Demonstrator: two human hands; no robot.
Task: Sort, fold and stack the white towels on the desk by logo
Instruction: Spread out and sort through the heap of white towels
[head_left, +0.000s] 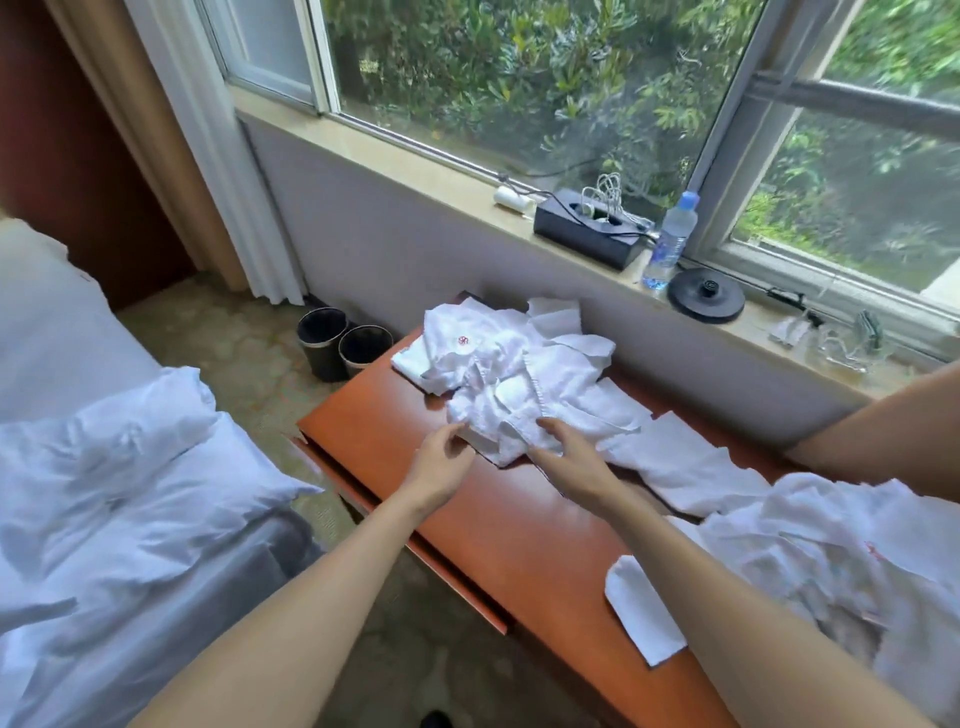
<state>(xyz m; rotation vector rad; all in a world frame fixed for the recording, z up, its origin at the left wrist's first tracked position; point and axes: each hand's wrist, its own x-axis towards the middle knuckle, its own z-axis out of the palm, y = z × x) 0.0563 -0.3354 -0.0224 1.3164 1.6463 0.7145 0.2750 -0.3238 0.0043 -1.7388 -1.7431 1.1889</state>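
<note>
On my feed the crumpled pile of white towels (519, 374) lies mid-frame on the desk (467, 525). A red logo (463, 341) shows on the pile's upper-left part. Both hands meet the pile's lower edge. The left hand (441, 462) comes in from the lower left with its fingers relaxed and loosely spread, the fingertips just touching the cloth and holding nothing. The right hand (576, 462) reaches in from the lower right, back upward, thumb lying on the towel. Its fingers blur into the hem, so I cannot tell whether they grasp it. Both forearms are bare and nearly straight. A second heap of towels (810, 545) fills the lower right, well apart from both hands.
</note>
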